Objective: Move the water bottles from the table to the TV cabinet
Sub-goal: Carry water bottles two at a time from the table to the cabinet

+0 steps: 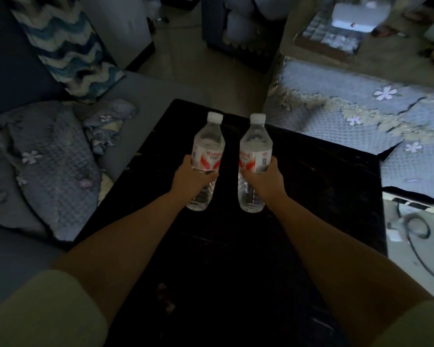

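Two clear water bottles with white caps and red-and-white labels stand side by side over the dark table (323, 186). My left hand (189, 180) is wrapped around the middle of the left bottle (207, 146). My right hand (264, 180) grips the right bottle (254, 146) the same way. Both bottles are upright and a small gap separates them. Whether their bases touch the table top I cannot tell. No TV cabinet is recognisable in this view.
A blue sofa with a quilted flowered cushion (48, 171) and a zigzag pillow (65, 46) lies to the left. Another quilted, lace-edged seat (361, 113) is at the right. Beige floor (206, 71) runs ahead between them. A cable (416, 226) lies on the floor at right.
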Demonstrator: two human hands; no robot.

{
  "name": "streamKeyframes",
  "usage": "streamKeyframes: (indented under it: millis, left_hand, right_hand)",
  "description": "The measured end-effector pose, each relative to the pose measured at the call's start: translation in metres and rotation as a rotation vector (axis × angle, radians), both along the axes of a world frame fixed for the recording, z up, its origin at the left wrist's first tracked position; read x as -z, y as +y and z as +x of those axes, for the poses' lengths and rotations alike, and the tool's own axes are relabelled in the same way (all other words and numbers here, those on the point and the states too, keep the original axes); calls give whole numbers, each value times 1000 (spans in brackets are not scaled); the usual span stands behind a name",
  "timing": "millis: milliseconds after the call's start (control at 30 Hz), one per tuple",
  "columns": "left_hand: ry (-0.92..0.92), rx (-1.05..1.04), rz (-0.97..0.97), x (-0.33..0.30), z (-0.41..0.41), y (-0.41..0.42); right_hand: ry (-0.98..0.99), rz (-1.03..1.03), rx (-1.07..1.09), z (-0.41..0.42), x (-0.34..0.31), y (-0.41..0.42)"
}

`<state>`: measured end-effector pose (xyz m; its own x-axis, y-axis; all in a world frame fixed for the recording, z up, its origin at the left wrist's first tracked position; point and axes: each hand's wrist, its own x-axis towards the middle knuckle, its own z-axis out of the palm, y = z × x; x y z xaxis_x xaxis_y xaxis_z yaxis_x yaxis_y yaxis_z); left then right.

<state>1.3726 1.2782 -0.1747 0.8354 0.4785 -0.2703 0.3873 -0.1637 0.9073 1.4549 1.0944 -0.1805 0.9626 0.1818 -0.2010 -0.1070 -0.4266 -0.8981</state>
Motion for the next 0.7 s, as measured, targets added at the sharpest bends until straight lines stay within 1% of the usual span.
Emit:
streamKeyframes:
  millis: [200,367,533,700]
  left_hand:
    - [90,55,-73,-12,-58,-44]
    - [117,159,18,-22,-80,-75]
    - [105,241,84,-36,-77,-103]
    - [64,389,165,-51,-65,-131]
  right_hand:
    - [9,-63,-56,-55,-6,-61]
    - [10,-93,-64,-85,-20,-99]
    - [-26,-114,13,-107,-42,-140]
    - [-61,-162,192,-129,-62,-185]
